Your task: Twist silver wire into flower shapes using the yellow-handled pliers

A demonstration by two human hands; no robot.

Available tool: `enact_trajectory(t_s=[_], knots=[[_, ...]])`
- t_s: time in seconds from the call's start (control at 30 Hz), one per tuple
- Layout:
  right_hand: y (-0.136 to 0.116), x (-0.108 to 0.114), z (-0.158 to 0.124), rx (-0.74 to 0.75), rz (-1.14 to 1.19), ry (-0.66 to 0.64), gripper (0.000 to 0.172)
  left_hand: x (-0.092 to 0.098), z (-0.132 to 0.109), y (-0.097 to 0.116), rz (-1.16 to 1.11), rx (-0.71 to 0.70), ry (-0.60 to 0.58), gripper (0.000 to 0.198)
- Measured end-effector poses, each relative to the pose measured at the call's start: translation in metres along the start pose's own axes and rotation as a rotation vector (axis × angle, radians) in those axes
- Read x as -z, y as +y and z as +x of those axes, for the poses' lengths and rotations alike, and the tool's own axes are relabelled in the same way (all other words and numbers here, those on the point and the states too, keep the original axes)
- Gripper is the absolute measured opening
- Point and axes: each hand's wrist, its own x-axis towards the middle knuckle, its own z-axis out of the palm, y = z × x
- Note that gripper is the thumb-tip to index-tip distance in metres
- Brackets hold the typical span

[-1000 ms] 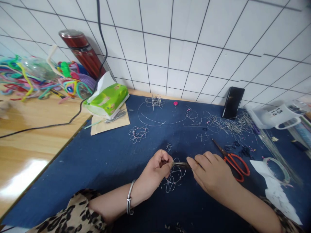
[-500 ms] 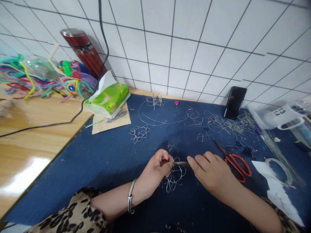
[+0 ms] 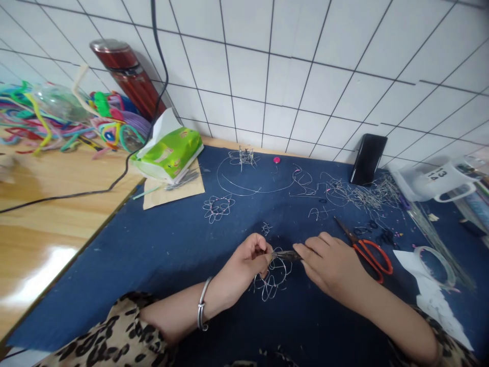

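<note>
My left hand (image 3: 247, 264) is closed, its fingertips pinching the top of a looped silver wire flower (image 3: 272, 278) that lies on the blue cloth (image 3: 160, 255). My right hand (image 3: 331, 265) is closed too, gripping a thin dark tool (image 3: 287, 254) whose tip meets the wire right beside my left fingers. A silver bangle (image 3: 201, 311) circles my left wrist.
Orange-handled scissors (image 3: 369, 251) lie just right of my right hand. A second wire flower (image 3: 217, 207), wire loops and a pile of cut wire (image 3: 362, 196) lie further back. A green tissue pack (image 3: 168, 155), a red flask (image 3: 128, 76), pipe cleaners (image 3: 64, 120), a black phone (image 3: 365, 159) and a white cup (image 3: 445, 183) line the rear.
Both hands stay together on the wire flower with only small finger movements. The view has shifted slightly.
</note>
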Motion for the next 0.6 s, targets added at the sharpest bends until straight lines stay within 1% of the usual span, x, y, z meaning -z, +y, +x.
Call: enact_trajectory(t_s=[0.27,0.4,0.6], knots=[[0.0013,0.0001,-0.0005,-0.016,0.125,-0.063,0.029,0.0028,-0.0011,0.001,0.121,-0.018,-0.034,0.014],[0.0015,0.0007,-0.0016,-0.024,0.137,-0.052,0.029,0.0044,-0.0004,0.0012,0.167,-0.036,-0.051,0.013],[0.0015,-0.0006,-0.0029,-0.008,0.065,-0.013,0.029,0.0048,-0.0006,0.0028,0.206,-0.09,-0.081,0.015]])
